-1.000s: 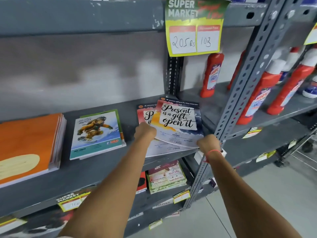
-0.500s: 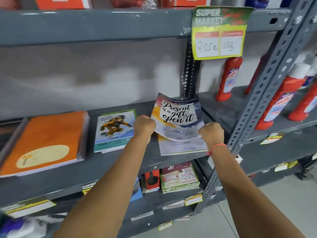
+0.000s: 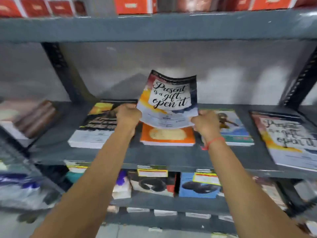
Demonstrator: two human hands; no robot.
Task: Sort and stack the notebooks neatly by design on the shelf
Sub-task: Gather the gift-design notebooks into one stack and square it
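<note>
I hold a "Present is a gift, open it" notebook (image 3: 169, 98) up off the grey shelf (image 3: 154, 154), tilted toward me. My left hand (image 3: 127, 115) grips its lower left corner and my right hand (image 3: 206, 121) its lower right corner. Below it lies an orange notebook stack (image 3: 167, 136). Left of that sits a dark-covered stack (image 3: 97, 127). Right of my right hand lies a blue cartoon notebook (image 3: 236, 131), and at the far right a matching "Present is a gift" stack (image 3: 288, 140).
Brown rolled items (image 3: 34, 117) lie at the shelf's far left. Red boxes (image 3: 133, 5) line the shelf above. Boxed goods (image 3: 199, 186) with yellow price tags fill the shelf below. Slotted uprights (image 3: 58, 66) stand at both sides.
The notebook came up off the right-hand stack and moved left along the shelf in both hands; it now hangs over the orange stack. My view has swung left.
</note>
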